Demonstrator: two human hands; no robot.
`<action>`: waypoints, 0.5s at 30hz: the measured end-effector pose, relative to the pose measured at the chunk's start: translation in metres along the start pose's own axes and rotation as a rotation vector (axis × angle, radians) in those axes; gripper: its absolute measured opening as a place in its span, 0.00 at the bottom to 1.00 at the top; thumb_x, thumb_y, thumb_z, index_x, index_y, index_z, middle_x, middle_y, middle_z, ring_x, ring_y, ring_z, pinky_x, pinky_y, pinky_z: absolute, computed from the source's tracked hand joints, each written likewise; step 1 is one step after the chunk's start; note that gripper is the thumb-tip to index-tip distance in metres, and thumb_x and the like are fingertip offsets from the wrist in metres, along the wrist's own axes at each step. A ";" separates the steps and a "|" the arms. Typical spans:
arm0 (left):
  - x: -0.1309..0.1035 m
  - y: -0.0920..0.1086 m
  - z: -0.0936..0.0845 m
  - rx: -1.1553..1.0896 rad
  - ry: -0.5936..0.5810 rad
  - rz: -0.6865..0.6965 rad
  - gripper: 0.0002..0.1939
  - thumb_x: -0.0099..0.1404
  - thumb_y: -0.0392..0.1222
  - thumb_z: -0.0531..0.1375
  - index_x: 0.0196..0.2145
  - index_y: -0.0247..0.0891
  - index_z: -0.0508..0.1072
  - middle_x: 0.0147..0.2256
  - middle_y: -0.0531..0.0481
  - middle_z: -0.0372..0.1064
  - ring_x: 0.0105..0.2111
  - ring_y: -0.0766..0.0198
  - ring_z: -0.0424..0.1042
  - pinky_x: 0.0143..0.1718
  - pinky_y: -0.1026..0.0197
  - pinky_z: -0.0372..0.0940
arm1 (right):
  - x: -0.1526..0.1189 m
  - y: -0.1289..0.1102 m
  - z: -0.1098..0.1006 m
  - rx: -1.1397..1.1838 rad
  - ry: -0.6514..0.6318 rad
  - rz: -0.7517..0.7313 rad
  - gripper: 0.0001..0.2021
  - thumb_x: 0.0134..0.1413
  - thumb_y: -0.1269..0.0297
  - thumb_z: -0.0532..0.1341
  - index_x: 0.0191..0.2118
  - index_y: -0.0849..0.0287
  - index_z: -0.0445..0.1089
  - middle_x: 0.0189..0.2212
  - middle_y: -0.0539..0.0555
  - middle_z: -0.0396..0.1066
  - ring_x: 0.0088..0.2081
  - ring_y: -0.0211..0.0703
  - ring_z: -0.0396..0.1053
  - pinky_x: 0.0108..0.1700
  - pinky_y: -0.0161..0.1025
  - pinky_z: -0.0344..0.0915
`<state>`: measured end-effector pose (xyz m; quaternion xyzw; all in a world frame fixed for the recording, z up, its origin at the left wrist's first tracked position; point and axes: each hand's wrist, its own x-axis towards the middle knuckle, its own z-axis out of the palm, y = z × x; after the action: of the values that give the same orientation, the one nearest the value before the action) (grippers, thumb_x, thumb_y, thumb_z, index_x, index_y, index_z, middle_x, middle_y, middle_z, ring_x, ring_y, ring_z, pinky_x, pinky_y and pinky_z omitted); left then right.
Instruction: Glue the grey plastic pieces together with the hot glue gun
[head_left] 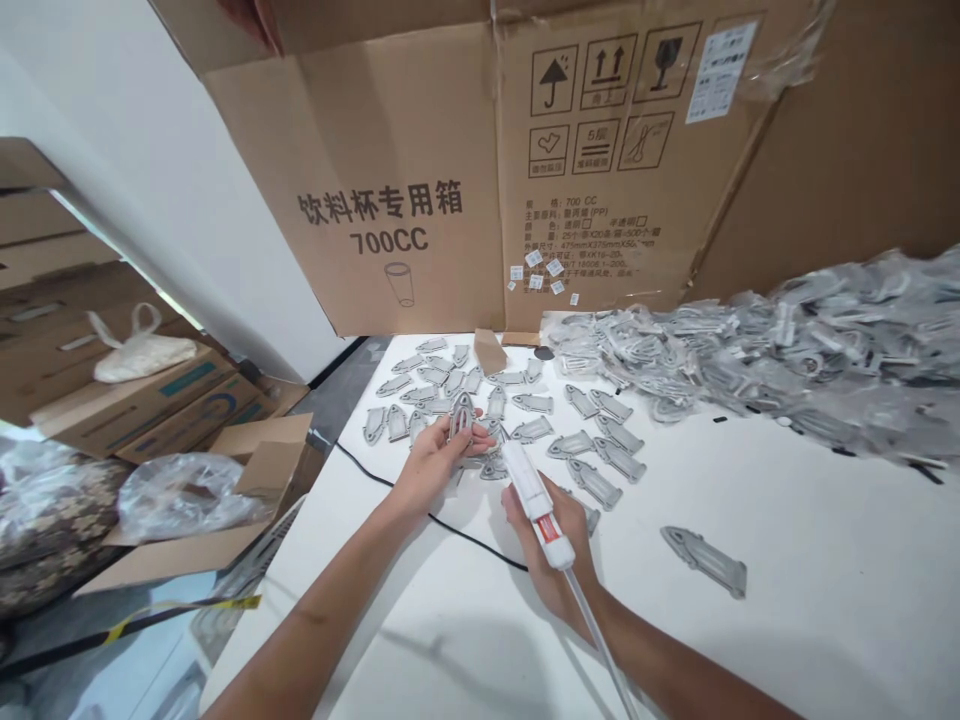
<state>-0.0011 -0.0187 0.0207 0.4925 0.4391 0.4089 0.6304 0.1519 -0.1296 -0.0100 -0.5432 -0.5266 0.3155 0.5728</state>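
My left hand (439, 458) pinches a small grey plastic piece (462, 412), pointed at one end, and holds it up over the white table. In my right hand (559, 530) is a white hot glue gun (529, 482) with a red label. Its nozzle points up and left, close to the fingers of my left hand. A long whitish glue stick (596, 630) trails from its rear end. Many similar grey pieces (594, 484) lie spread around both hands. One more grey piece (705, 560) lies apart on the right.
Large cardboard boxes (420, 120) stand along the back edge. Bagged grey parts (795, 340) are heaped at the back right. A black cord (480, 543) crosses the white table (825, 620). Opened cartons (262, 465) and plastic bags (187, 500) sit beyond the left edge.
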 end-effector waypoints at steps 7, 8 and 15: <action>0.002 -0.005 0.001 -0.045 -0.006 0.007 0.20 0.62 0.51 0.71 0.46 0.36 0.77 0.41 0.44 0.78 0.41 0.58 0.79 0.51 0.55 0.73 | 0.003 -0.004 -0.002 -0.003 -0.021 0.001 0.15 0.70 0.54 0.58 0.30 0.53 0.63 0.26 0.50 0.64 0.27 0.45 0.65 0.28 0.41 0.59; 0.001 -0.005 0.003 -0.037 -0.012 0.010 0.21 0.62 0.51 0.71 0.46 0.36 0.77 0.40 0.44 0.77 0.40 0.59 0.79 0.48 0.56 0.74 | 0.003 -0.004 -0.002 -0.003 -0.015 0.001 0.15 0.70 0.55 0.58 0.30 0.53 0.63 0.26 0.50 0.65 0.27 0.45 0.65 0.28 0.41 0.59; -0.005 -0.011 0.012 0.117 -0.039 0.027 0.17 0.67 0.56 0.65 0.38 0.39 0.72 0.23 0.56 0.64 0.19 0.69 0.63 0.17 0.67 0.53 | 0.001 0.002 -0.001 0.037 -0.031 0.027 0.14 0.71 0.55 0.58 0.33 0.53 0.64 0.27 0.50 0.64 0.29 0.45 0.65 0.29 0.41 0.60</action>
<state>0.0096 -0.0282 0.0125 0.5422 0.4432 0.3812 0.6035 0.1532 -0.1283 -0.0112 -0.5348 -0.5219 0.3412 0.5702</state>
